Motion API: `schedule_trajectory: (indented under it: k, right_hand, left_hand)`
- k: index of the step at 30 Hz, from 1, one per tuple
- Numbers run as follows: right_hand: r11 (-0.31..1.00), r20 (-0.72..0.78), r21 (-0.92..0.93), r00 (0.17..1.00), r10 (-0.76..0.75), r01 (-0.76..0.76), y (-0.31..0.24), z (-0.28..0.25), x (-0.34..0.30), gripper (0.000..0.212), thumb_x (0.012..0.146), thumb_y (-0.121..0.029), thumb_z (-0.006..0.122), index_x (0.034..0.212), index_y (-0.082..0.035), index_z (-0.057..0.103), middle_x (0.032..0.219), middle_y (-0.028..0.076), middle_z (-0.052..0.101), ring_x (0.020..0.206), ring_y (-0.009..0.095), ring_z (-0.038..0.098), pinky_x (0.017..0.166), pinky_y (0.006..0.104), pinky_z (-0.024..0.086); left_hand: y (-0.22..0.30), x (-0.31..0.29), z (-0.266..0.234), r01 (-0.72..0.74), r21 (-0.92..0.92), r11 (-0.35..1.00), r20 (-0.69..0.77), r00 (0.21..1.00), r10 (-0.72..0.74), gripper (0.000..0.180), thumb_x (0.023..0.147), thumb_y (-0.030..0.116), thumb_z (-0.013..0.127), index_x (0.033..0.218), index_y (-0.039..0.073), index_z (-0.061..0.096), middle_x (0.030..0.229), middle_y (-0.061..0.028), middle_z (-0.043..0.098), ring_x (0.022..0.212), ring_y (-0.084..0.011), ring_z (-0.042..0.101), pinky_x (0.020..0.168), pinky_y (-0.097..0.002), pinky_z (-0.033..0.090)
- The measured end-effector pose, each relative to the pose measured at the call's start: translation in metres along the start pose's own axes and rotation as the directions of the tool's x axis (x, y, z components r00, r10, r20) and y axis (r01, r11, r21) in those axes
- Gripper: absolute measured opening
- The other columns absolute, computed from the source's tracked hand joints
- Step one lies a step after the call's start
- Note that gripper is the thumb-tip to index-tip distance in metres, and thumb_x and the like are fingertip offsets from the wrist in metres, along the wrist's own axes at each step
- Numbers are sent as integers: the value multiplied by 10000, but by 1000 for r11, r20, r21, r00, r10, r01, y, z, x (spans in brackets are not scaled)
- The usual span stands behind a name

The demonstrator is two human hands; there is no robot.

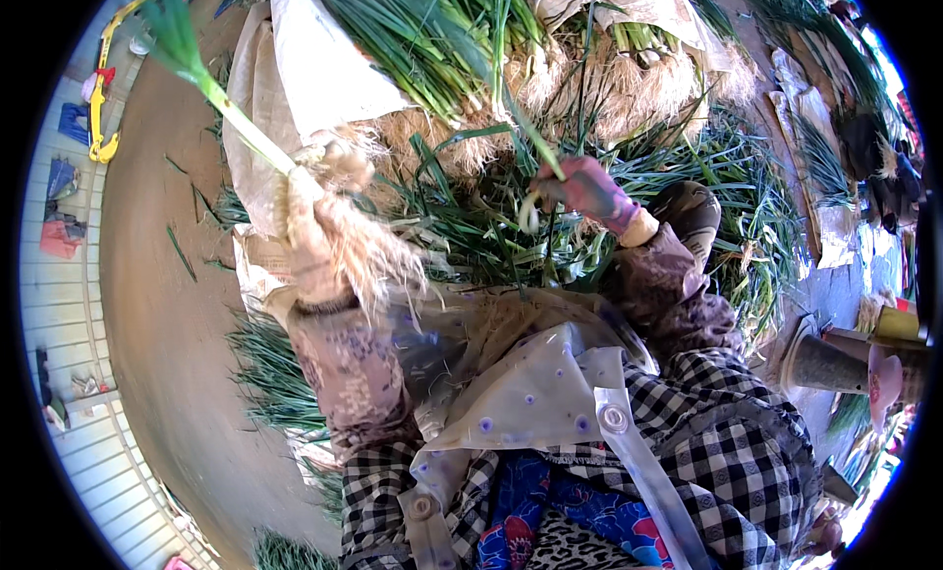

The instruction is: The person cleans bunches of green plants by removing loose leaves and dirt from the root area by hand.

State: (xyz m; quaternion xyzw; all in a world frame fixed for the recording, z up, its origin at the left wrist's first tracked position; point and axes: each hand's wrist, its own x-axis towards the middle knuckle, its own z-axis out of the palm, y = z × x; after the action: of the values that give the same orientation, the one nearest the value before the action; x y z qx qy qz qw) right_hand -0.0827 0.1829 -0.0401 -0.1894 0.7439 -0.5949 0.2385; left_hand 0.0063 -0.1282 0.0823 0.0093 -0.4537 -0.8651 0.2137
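Observation:
In my left hand, in a pale, dirty-looking glove, a long green onion is gripped near its base. Its green leaves point up and to the left, and pale stringy roots hang by the wrist. My right hand, in a stained pink glove, is closed on a green onion leaf. That leaf runs up and left from the fingers, and a whitish curled end hangs below them. Beneath both hands lies a heap of loose green leaves.
Bundled green onions with thick roots lie ahead, partly under white sacking. More trimmings spread to the right, near a dark shoe. A metal bucket stands far right. A clear spotted apron covers my lap.

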Motion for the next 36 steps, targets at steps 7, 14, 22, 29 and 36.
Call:
schedule_trajectory:
  k: [7, 14, 22, 29, 36]
  right_hand:
    - [904, -260, -98, 866, -426, 416, 26, 1, 78, 476, 742, -338, 651, 1031, 23, 537, 957, 164, 602, 817, 242, 586, 755, 306, 463]
    - [987, -27, 140, 996, 83, -78, 14, 37, 127, 259, 859, -250, 479, 892, -7, 564, 709, 125, 608, 528, 185, 559, 482, 305, 462]
    - [552, 136, -772, 930, -342, 316, -35, 116, 48, 223, 804, -240, 516, 947, -75, 557, 671, 77, 577, 600, 222, 587, 545, 363, 483]
    - [514, -184, -857, 948, -260, -26, 43, -8, 50, 172, 766, -190, 593, 905, -96, 628, 848, 91, 631, 711, 200, 614, 647, 316, 499]
    - [888, 96, 456, 995, 22, -64, -38, 79, 76, 412, 773, -242, 662, 1097, -15, 546, 806, 26, 595, 581, 51, 537, 476, 197, 435]
  left_hand:
    - [-71, 25, -34, 654, 83, 752, 307, 701, -643, 496, 868, 251, 514, 1287, 43, 352, 806, -116, 626, 345, 18, 331, 303, -136, 303]
    - [-117, 36, -17, 405, 158, 900, 132, 895, -426, 424, 836, 134, 560, 1231, 34, 442, 1022, -45, 613, 851, -165, 593, 657, -229, 497]
    - [-110, 7, -30, 367, 468, 804, 18, 905, -424, 284, 862, 133, 531, 1079, -49, 536, 837, -78, 608, 687, -133, 562, 604, -240, 476]
    - [-106, -10, -42, 393, -158, 906, -93, 908, -409, 219, 840, 150, 567, 969, -27, 560, 682, -59, 545, 554, -137, 498, 456, -219, 388]
    - [-113, -37, -37, 466, -90, 880, -149, 867, -475, 153, 815, 116, 600, 901, -3, 556, 682, -96, 561, 542, -141, 516, 424, -211, 392]
